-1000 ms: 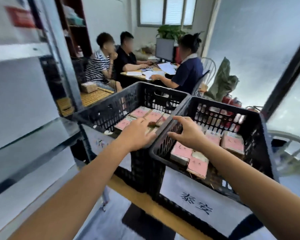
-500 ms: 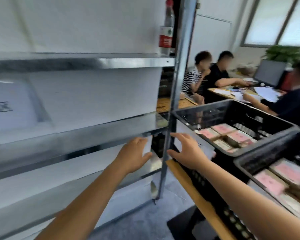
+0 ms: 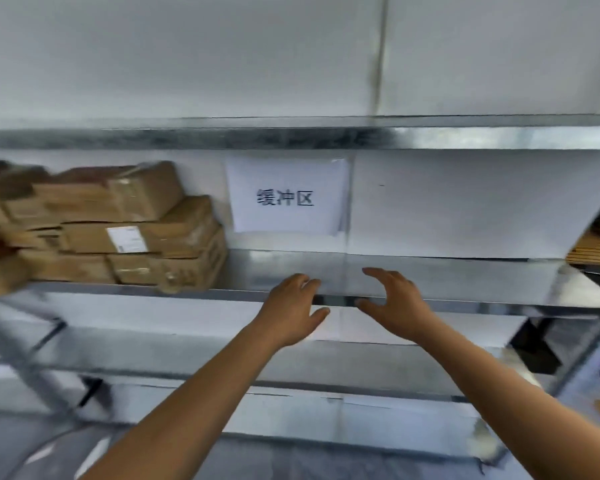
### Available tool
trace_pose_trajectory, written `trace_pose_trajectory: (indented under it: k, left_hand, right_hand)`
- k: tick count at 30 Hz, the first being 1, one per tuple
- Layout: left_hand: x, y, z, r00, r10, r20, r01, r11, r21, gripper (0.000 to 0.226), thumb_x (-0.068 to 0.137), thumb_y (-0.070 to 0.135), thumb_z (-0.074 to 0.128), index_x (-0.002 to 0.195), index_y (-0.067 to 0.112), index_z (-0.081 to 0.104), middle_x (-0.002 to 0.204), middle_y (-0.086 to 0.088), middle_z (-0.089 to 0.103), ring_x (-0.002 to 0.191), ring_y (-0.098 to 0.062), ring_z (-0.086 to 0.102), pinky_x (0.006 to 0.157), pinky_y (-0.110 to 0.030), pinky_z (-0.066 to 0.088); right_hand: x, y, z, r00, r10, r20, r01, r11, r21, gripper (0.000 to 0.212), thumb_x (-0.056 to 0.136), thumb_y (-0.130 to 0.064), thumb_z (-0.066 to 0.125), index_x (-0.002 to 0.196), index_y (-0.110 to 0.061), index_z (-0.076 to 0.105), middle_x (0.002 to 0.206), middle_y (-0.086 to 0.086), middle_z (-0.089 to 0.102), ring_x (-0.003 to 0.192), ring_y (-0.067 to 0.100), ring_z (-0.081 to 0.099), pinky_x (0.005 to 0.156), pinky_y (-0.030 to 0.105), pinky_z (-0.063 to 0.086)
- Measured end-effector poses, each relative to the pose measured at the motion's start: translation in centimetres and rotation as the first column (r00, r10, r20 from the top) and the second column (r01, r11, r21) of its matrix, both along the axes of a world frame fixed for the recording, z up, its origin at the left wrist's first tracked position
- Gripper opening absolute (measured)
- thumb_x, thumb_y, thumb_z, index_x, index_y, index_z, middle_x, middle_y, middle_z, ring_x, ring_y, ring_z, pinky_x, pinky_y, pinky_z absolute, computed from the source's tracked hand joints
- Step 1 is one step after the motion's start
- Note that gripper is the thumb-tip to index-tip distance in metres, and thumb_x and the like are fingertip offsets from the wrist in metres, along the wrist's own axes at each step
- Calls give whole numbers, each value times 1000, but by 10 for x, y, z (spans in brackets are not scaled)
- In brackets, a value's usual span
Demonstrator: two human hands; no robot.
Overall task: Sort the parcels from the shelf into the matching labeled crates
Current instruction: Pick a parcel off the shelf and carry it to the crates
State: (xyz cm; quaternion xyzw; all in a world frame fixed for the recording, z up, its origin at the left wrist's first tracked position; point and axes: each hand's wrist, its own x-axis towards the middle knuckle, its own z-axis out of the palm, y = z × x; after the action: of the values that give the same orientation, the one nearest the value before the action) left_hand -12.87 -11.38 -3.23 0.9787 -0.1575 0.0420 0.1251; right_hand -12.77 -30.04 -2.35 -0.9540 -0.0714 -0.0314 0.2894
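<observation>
A stack of brown cardboard parcels (image 3: 125, 233) lies on the left part of the metal shelf (image 3: 430, 275). One of them carries a white shipping label. My left hand (image 3: 291, 310) and my right hand (image 3: 392, 306) hover side by side at the shelf's front edge, right of the parcels and apart from them. Both hands are open with fingers spread and hold nothing. The crates are out of view.
A white paper sign (image 3: 286, 197) with printed characters hangs on the wall behind the shelf. Another metal shelf board (image 3: 291, 138) runs above and lower boards lie below. A slanted metal brace (image 3: 25, 362) stands at the lower left. A wooden surface (image 3: 596, 249) shows at the far right.
The view has swung left from the black crates to the shelf. Both empty hands left the crate rims and now reach toward the shelf edge; the parcels have come into view.
</observation>
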Motion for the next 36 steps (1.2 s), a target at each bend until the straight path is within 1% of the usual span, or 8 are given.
trace_pose_trajectory:
  k: [7,12,16,19,24,28,32,36]
  left_hand:
    - [-1,130,-2,982,188,-31,-188,982,3,58,95,42,42,145,17,27,152,-3,25,136,-20,31,108,-29,29]
    - [7,193,2,941,337,-36,-337,941,-17,57,95,41,43,145,19,27,152,-1,25,136,-20,32,108,-31,31]
    - [26,226,10,908,419,-18,-418,904,-90,51,94,35,49,140,18,36,147,-2,33,129,-19,38,102,-31,37]
    - [47,245,20,886,465,-9,-462,878,-125,50,94,29,50,140,16,36,146,-4,33,130,-22,37,103,-32,35]
    - [99,279,42,821,570,-8,-564,811,-154,56,95,33,48,143,13,31,151,-7,26,132,-26,36,105,-32,32]
    - [139,301,66,786,618,20,-587,756,-290,47,96,24,47,140,11,36,146,-10,33,130,-25,36,100,-25,29]
    - [167,322,75,705,705,78,-634,676,-376,54,95,26,49,143,9,30,146,-15,30,131,-32,36,104,-33,30]
    - [183,333,82,706,701,98,-641,692,-332,52,96,30,45,140,5,35,145,-16,32,133,-32,33,106,-35,29]
  right_hand:
    - [36,126,-6,984,173,-28,-170,981,89,60,88,-34,62,141,-22,37,144,7,41,131,27,38,107,36,32]
    - [63,195,1,953,297,-60,-289,951,110,59,88,-35,60,141,-21,38,142,6,44,128,24,42,103,31,34]
    - [95,235,9,926,373,-63,-363,922,137,51,88,-27,61,135,-19,44,137,7,49,125,24,45,98,26,35]
    - [125,261,12,906,420,-59,-405,897,178,52,86,-27,63,134,-19,44,134,8,52,122,22,48,92,22,35]
    - [180,296,31,868,495,-39,-478,855,200,59,89,-32,60,141,-22,36,141,5,44,127,22,44,95,23,35]
    - [227,324,53,855,519,18,-507,826,245,60,89,-34,60,143,-23,34,144,3,42,131,21,41,103,29,33]
    - [260,352,63,838,543,47,-535,804,258,62,89,-40,58,144,-28,31,145,4,40,131,21,41,98,26,34]
    - [271,376,72,812,580,70,-576,773,266,68,91,-41,54,148,-29,18,152,3,31,135,22,35,101,27,34]
